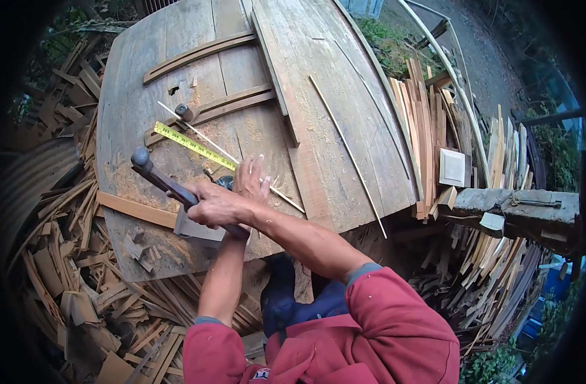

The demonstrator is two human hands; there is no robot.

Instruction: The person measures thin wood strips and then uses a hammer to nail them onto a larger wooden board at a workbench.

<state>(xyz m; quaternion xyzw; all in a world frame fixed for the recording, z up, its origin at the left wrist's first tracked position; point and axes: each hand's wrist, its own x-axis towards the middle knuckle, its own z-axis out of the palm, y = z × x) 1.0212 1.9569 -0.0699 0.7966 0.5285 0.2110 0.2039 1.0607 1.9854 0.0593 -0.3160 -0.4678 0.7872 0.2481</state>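
On wooden bench (344,128), right hand (219,203) grip clenched round hammer (161,179), left hand (251,179) spread beside it.

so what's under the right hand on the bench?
The right hand grips a dark tool handle over a grey flat piece on the wooden bench. The left hand lies beyond it by the yellow tape measure. The tool's working end is covered.

Worn plank table (344,115), sawdust on the near left part – lying on it: yellow tape measure (193,146), thin pale stick (229,155), two curved wood strips (200,54) (232,105), long thin rod (347,153), a board (136,210) at the left edge, small offcuts (139,246) near the front corner
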